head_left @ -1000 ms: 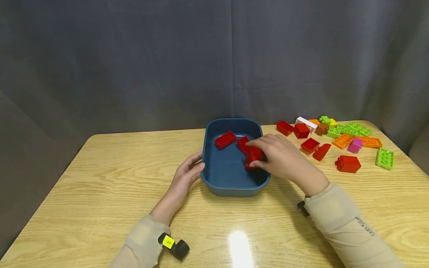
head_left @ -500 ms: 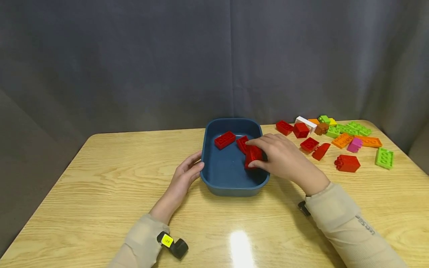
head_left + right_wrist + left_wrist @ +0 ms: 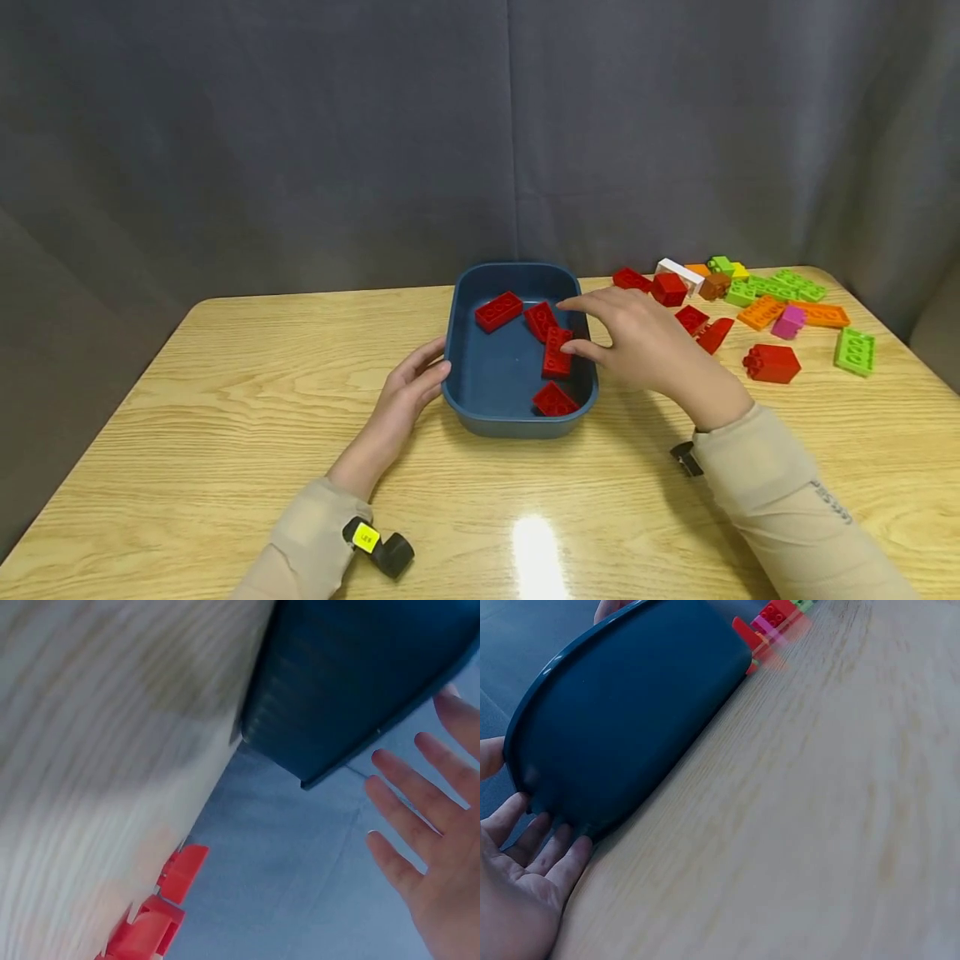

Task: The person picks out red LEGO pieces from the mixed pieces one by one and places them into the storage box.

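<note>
A dark blue plastic bin [image 3: 498, 400] stands on the wooden table with several red toy bricks inside. One red brick [image 3: 557, 353] lies near the bin's right wall, and a smaller red brick [image 3: 555, 400] rests in its front right corner. My right hand [image 3: 637, 337] hovers over the right rim, its fingers and thumb apart and nothing between them. In the right wrist view the right hand [image 3: 442, 825] shows spread fingers. My left hand [image 3: 401, 396] rests against the bin's left side. In the left wrist view, the left hand [image 3: 536, 877] has extended fingertips at the outer wall.
Loose toy bricks lie at the table's right: a red studded brick [image 3: 772, 364], a green plate brick [image 3: 855, 352], a magenta brick [image 3: 790, 322], orange ones, and a white brick [image 3: 680, 275] at the back. A grey curtain [image 3: 337, 150] hangs behind the table.
The right hand has let go of a red brick, which lies in the bin's front right corner. Its fingers have spread and lifted slightly. The left hand stays at the bin's side.
</note>
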The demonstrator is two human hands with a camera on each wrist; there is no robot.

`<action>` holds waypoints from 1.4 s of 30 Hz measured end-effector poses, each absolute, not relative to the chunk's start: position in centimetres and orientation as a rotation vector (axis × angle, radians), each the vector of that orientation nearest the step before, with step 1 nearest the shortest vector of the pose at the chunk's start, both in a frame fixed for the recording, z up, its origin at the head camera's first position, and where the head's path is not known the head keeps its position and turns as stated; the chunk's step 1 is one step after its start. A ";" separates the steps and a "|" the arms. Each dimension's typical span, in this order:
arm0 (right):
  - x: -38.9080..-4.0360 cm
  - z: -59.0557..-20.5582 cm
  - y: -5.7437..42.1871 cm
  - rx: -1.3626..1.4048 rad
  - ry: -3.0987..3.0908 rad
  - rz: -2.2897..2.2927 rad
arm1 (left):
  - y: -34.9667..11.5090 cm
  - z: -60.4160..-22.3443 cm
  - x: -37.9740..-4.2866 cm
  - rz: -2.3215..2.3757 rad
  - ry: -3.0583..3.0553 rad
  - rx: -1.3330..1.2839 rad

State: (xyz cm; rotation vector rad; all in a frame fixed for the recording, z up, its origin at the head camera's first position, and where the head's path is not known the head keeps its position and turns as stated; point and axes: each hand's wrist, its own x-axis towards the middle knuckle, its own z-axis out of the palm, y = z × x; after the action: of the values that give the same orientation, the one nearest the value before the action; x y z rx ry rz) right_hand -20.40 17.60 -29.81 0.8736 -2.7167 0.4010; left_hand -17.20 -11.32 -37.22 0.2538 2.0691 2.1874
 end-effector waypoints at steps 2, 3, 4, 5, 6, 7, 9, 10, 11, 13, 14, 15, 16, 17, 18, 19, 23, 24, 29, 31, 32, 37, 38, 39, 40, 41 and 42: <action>-20.4 -29.6 17.9 0.853 -2.733 0.431 | -11.4 -37.2 -17.2 2.184 2.072 0.252; -20.4 -29.5 18.0 0.834 -2.743 0.440 | -11.4 -37.2 -17.2 2.183 2.072 0.249; -20.4 -29.4 18.2 0.814 -2.752 0.449 | -11.5 -37.1 -17.1 2.181 2.072 0.252; -20.4 -29.3 18.3 0.791 -2.766 0.458 | -11.5 -37.1 -17.1 2.180 2.073 0.251; -20.5 -29.2 18.5 0.769 -2.781 0.469 | -11.5 -37.1 -17.1 2.181 2.074 0.250; -20.5 -29.2 18.8 0.747 -2.797 0.480 | -11.6 -37.1 -17.1 2.181 2.074 0.253; -20.5 -29.0 19.2 0.696 -2.832 0.504 | -11.6 -37.1 -17.1 2.183 2.071 0.259; -20.5 -28.9 19.5 0.674 -2.854 0.519 | -11.6 -37.1 -17.1 2.183 2.070 0.264; -20.5 -28.8 19.7 0.653 -2.876 0.530 | -11.5 -37.1 -17.1 2.184 2.069 0.263; -20.5 -28.6 20.2 0.611 -2.925 0.536 | -11.5 -37.1 -17.0 2.181 2.072 0.263; -20.5 -28.4 20.5 0.593 -2.951 0.534 | -11.5 -37.1 -17.0 2.179 2.073 0.264; -20.4 -28.3 20.7 0.578 -2.978 0.533 | -11.5 -37.1 -17.0 2.176 2.073 0.266; -20.3 -28.1 21.0 0.573 -3.008 0.536 | -11.5 -37.1 -17.0 2.175 2.074 0.268; -20.3 -28.0 21.2 0.569 -3.037 0.534 | -11.5 -37.1 -17.1 2.173 2.076 0.269; -20.3 -27.9 21.5 0.566 -3.066 0.533 | -11.5 -37.1 -17.1 2.174 2.076 0.270; -20.3 -27.8 21.7 0.566 -3.090 0.529 | -11.5 -37.1 -17.1 2.175 2.076 0.268; -20.5 -27.8 22.6 0.542 -3.160 0.504 | -11.5 -37.3 -17.2 2.184 2.072 0.258; -20.6 -27.7 22.8 0.529 -3.168 0.490 | -11.5 -37.3 -17.2 2.187 2.071 0.255; -21.0 -27.6 24.0 0.471 -3.189 0.452 | -11.5 -37.2 -17.2 2.183 2.069 0.267; -21.2 -27.7 24.4 0.454 -3.194 0.456 | -11.5 -37.1 -17.2 2.178 2.070 0.276; -21.3 -27.7 24.6 0.444 -3.200 0.452 | -11.5 -37.1 -17.2 2.175 2.071 0.279; -21.8 -28.0 25.7 0.376 -3.253 0.465 | -11.5 -37.1 -17.1 2.169 2.079 0.267; -21.9 -28.1 25.9 0.363 -3.264 0.466 | -11.5 -37.2 -17.1 2.171 2.079 0.263; -22.0 -28.1 26.1 0.347 -3.274 0.468 | -11.5 -37.2 -17.1 2.172 2.079 0.261; -22.0 -28.2 26.3 0.331 -3.280 0.476 | -11.5 -37.2 -17.1 2.171 2.081 0.259; -22.0 -28.2 26.5 0.316 -3.289 0.485 | -11.5 -37.1 -17.1 2.172 2.080 0.261; -22.1 -28.3 26.8 0.301 -3.293 0.487 | -11.5 -37.1 -17.1 2.172 2.082 0.261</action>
State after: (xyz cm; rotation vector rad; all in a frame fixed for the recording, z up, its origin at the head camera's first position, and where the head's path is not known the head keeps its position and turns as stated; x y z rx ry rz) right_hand -22.08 26.80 -28.29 0.3012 -3.2933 0.4868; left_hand -17.14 -11.54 -37.13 0.2614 2.0819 2.1719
